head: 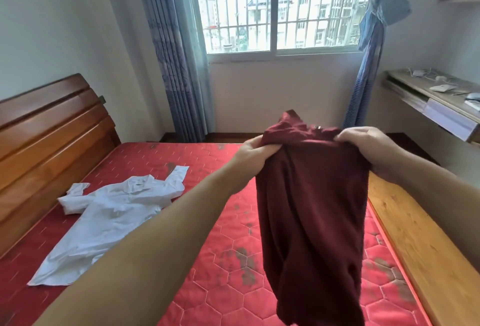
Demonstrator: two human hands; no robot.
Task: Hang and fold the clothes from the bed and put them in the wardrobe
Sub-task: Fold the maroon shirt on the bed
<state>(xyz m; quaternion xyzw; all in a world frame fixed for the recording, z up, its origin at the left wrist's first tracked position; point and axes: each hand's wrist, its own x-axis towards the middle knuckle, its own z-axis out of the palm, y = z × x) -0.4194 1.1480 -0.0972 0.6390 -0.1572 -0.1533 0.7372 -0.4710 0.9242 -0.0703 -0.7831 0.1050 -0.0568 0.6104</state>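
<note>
A dark red garment (311, 208) hangs in the air above the bed, bunched at its top edge. My left hand (250, 150) grips the left side of that top edge. My right hand (363, 144) grips the right side, fingers curled over the cloth. A small metallic glint shows at the garment's top, between the hands. A white long-sleeved shirt (109, 219) lies spread and crumpled on the red mattress (207, 260), to the left of my arms. No wardrobe is in view.
A wooden headboard (49, 138) stands at the bed's left. The light wooden bed frame (420, 242) runs along the right side. A wall desk (436, 102) with small items sits at the right. Blue curtains (171, 66) flank the barred window ahead.
</note>
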